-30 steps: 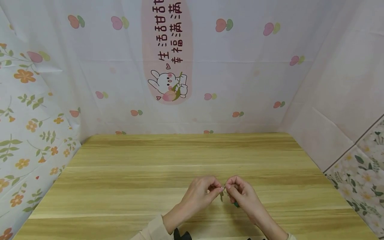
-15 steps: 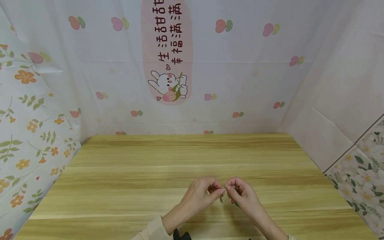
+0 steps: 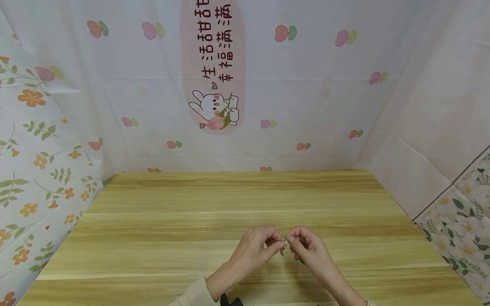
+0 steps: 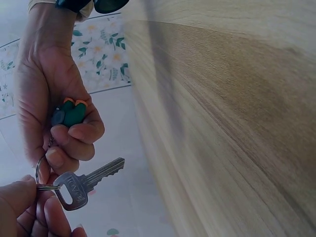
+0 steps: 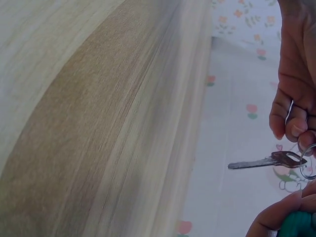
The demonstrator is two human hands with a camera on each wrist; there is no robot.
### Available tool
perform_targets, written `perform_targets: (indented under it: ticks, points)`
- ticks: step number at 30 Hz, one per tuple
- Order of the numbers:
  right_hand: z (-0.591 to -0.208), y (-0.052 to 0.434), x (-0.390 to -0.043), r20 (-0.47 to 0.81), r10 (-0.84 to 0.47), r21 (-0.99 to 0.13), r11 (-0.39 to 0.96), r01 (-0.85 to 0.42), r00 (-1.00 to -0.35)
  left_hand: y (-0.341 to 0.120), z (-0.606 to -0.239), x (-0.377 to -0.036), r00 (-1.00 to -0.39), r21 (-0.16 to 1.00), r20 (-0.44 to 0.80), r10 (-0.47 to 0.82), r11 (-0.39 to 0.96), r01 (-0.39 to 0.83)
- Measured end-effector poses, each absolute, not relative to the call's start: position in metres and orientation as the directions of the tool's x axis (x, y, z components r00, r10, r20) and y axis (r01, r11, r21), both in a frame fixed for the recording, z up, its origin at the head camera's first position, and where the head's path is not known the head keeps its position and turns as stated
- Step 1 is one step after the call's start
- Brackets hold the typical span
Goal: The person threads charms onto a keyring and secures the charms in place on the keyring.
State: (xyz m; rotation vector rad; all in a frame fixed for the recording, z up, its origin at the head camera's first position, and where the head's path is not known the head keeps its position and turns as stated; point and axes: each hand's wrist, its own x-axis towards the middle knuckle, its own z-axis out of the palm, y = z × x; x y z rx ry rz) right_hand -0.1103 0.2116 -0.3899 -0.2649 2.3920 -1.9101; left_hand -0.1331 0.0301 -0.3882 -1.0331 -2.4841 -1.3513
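With fingers [image 4: 55,217] of left hand [image 3: 249,246] and right hand [image 3: 313,255] pinched closed on silver metal ring [image 4: 48,187], slide toothed metal key [image 4: 86,182] slowly.

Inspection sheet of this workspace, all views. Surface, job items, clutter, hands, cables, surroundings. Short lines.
Surface: wood-grain tabletop, with a shadow below the hands.
Job's things: a silver key threaded on a metal ring; a green charm with orange parts.
Clutter: a dark object by the left sleeve, cut off by the frame; cannot tell what it is.
Hands: left hand pinches the ring; right hand holds the charm under curled fingers, fingertips at the ring.
Cables: nothing seen.
Surroundings: pale backdrop with fruit-like prints, a rabbit drawing and writing; floral cloth on the left.
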Motion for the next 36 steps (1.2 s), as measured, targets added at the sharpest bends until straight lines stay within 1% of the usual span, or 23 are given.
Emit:
perform_targets:
  ticks: [5,11,14,25,32,36]
  points:
    - [-0.3896,0.2120,-0.1088,0.049,-0.172,-0.976,0.203,-0.084,-0.984,0.0296,-0.3876,-0.1321,-0.747,0.694,0.421,0.514,0.348,0.631]
    - [-0.3898,0.2106,-0.1082,0.102,-0.194,-0.964,0.224,-0.145,-0.976,0.0295,-0.3859,-0.1309,-0.770,0.711,0.394,0.502,0.365,0.601]
    - [-0.3897,0.2097,-0.1080,0.096,-0.187,-0.963,0.230,-0.139,-0.978,0.0290,-0.3854,-0.1301,-0.776,0.713,0.385,0.500,0.373,0.594]
    - [-0.3872,0.2079,-0.1066,0.056,-0.148,-0.968,0.234,-0.090,-0.987,0.0286,-0.3858,-0.1294,-0.765,0.701,0.411,0.496,0.364,0.613]
    - [-0.3887,0.2077,-0.1059,0.100,-0.172,-0.964,0.226,-0.138,-0.980,0.0291,-0.3857,-0.1287,-0.771,0.696,0.411,0.486,0.378,0.610]
    - [-0.3888,0.2070,-0.1063,0.093,-0.163,-0.966,0.226,-0.129,-0.982,0.0289,-0.3858,-0.1286,-0.765,0.693,0.412,0.494,0.375,0.616]
